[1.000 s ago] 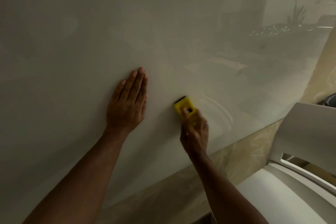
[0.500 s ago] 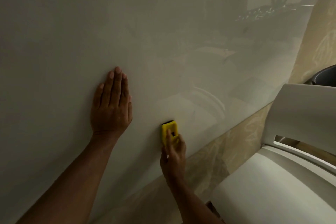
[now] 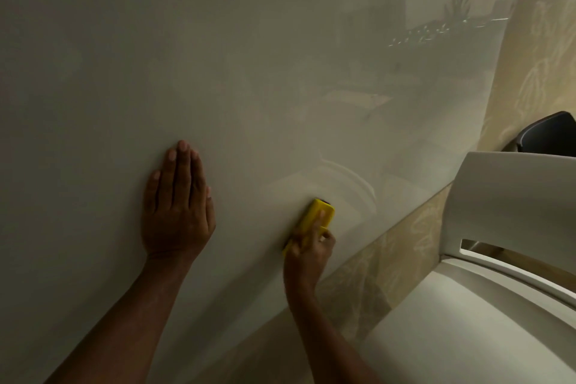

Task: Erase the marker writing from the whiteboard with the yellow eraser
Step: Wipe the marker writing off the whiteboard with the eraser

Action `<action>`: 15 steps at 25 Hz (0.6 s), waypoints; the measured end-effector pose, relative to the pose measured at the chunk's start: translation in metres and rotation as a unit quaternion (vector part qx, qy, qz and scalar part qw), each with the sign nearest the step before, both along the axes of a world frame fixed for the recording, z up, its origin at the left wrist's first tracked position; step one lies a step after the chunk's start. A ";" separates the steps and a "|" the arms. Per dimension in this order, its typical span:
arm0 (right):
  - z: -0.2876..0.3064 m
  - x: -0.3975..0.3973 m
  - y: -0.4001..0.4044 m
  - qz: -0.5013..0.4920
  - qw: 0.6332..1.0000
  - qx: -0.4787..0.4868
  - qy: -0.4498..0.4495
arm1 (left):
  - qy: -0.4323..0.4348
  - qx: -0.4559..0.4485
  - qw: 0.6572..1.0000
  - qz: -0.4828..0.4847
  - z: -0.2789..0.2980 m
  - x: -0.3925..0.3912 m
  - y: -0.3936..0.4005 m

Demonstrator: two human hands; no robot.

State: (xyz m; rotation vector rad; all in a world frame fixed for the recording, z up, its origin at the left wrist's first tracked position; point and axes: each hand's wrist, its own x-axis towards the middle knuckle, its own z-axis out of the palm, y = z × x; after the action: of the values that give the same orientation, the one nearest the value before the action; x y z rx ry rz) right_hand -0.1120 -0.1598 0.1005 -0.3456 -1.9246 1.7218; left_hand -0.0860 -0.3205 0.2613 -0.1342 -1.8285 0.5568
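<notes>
A large glossy whiteboard (image 3: 249,72) fills most of the view, and I see no marker writing on it, only dim room reflections. My left hand (image 3: 176,206) lies flat on the board, fingers together and pointing up, holding nothing. My right hand (image 3: 308,254) grips the yellow eraser (image 3: 314,221), which is tilted and pressed against the board close to its lower edge. My fingers cover the eraser's lower half.
A white plastic chair (image 3: 498,259) stands close at the lower right, just beside my right arm. A dark rounded object (image 3: 551,134) sits behind it. Beige patterned wall (image 3: 389,259) runs below and to the right of the board.
The eraser went down and left along the board, then tilted and shifted slightly right near the lower edge. My left hand stayed flat on the board.
</notes>
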 end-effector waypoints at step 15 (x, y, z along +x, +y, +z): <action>0.086 -0.063 0.042 -0.067 0.990 -0.123 0.009 | -0.080 -0.116 0.988 -0.055 0.043 -0.012 0.006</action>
State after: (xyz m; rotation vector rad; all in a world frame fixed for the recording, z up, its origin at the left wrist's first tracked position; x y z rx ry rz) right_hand -0.1746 -0.1179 0.1868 -0.5350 -1.6380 1.8686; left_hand -0.0977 -0.3146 0.3047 -0.4463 -1.8922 0.6961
